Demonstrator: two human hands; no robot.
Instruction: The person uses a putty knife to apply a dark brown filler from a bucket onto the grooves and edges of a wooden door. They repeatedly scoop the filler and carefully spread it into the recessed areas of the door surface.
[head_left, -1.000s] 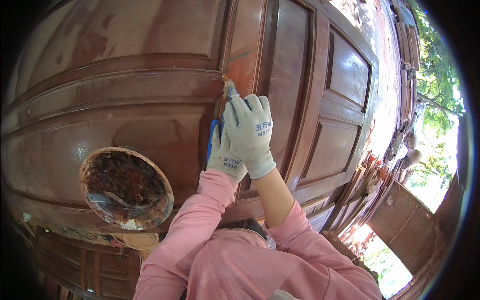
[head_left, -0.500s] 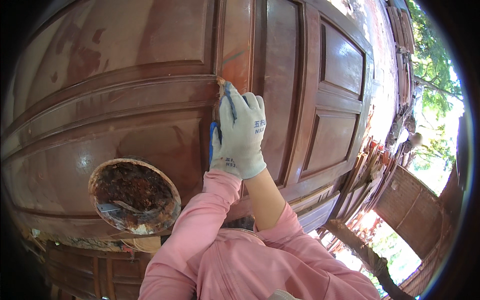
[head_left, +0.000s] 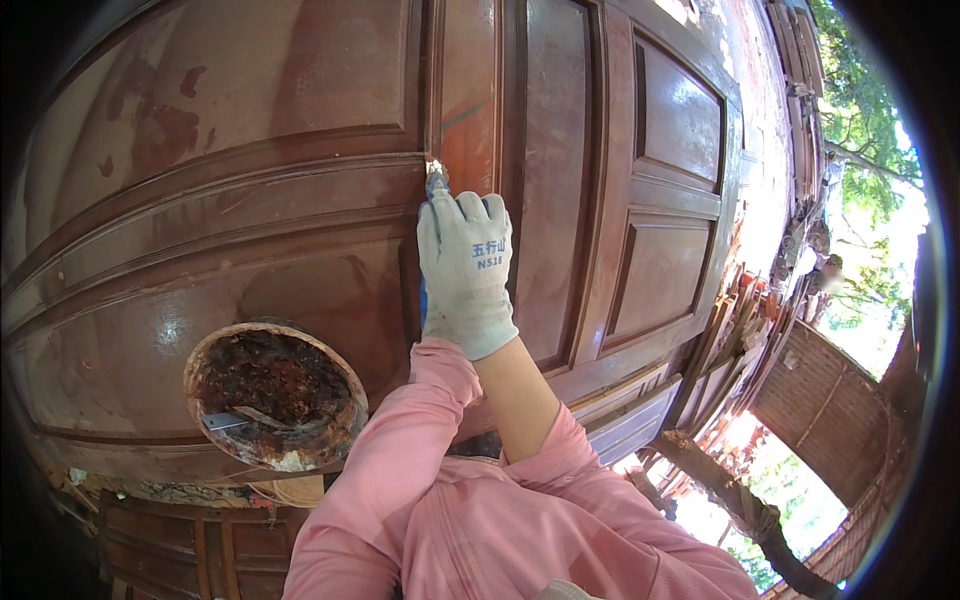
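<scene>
Knitted off-white gloves (head_left: 480, 300) cover both hands, the right hand (head_left: 466, 262) laid over the mostly hidden left hand (head_left: 437, 322), together and stretched forward; whether they grip anything cannot be seen. They meet a moulding (head_left: 385, 157) on the smooth, panelled brown wooden door (head_left: 555, 190) beneath, near a round, crusted bowl (head_left: 290, 461) of dark, crumbly matter.

- Before you lies the panelled door (head_left: 555, 150).
- Your right hand (head_left: 468, 265) lies over your left hand (head_left: 433, 318).
- Left of both, the basin (head_left: 290, 463) rests on the door.
- A flat blade (head_left: 226, 421) lies inside.
</scene>
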